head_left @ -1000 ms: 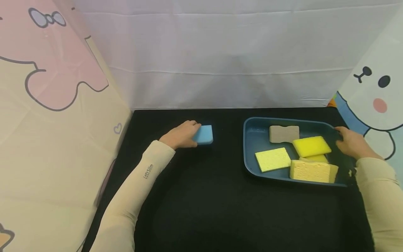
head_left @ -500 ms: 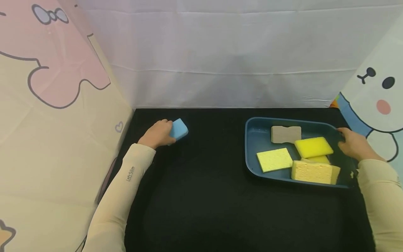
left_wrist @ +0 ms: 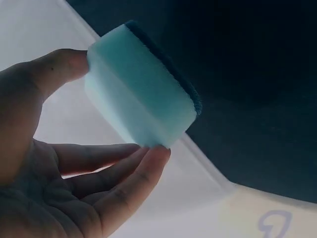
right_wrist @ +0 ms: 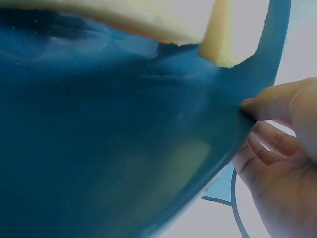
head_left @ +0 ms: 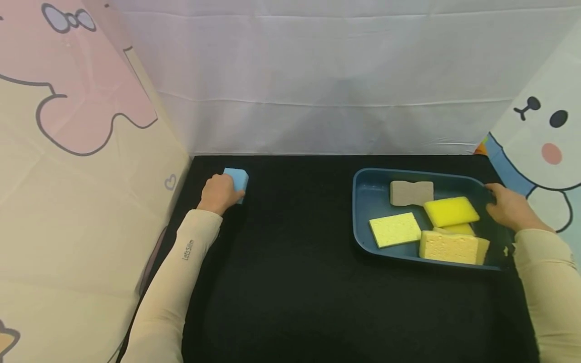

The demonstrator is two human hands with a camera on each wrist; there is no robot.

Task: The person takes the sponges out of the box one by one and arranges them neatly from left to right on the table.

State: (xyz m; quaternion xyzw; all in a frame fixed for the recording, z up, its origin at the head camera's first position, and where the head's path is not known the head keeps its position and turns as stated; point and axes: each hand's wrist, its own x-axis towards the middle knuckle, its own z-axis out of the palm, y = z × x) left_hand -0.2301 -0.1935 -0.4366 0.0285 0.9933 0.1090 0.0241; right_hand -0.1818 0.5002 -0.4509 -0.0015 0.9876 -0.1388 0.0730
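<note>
My left hand (head_left: pixel 219 194) pinches a light blue sponge (head_left: pixel 238 179) between thumb and fingers, near the back left of the black table. Seen from the left wrist, the sponge (left_wrist: pixel 138 82) has a dark scouring layer on one face. At the right, my right hand (head_left: pixel 513 205) grips the right rim of a blue tray (head_left: pixel 358 212); in the right wrist view the thumb is on the inside and the fingers outside. Inside the tray lie a grey sponge (head_left: pixel 411 193), a bright yellow sponge (head_left: pixel 451 212), a pale yellow sponge (head_left: pixel 395 230) and a thick porous yellow sponge (head_left: pixel 448 247).
Another yellow piece (head_left: pixel 462 229) is partly hidden under the bright yellow sponge. A white cloth wall (head_left: pixel 317 80) stands behind the black table (head_left: pixel 295 292). Printed cloth panels hang at the left (head_left: pixel 91 201) and right.
My left hand has carried the blue sponge leftward from the middle toward the back left, and the sponge has turned. The right hand stays on the tray rim.
</note>
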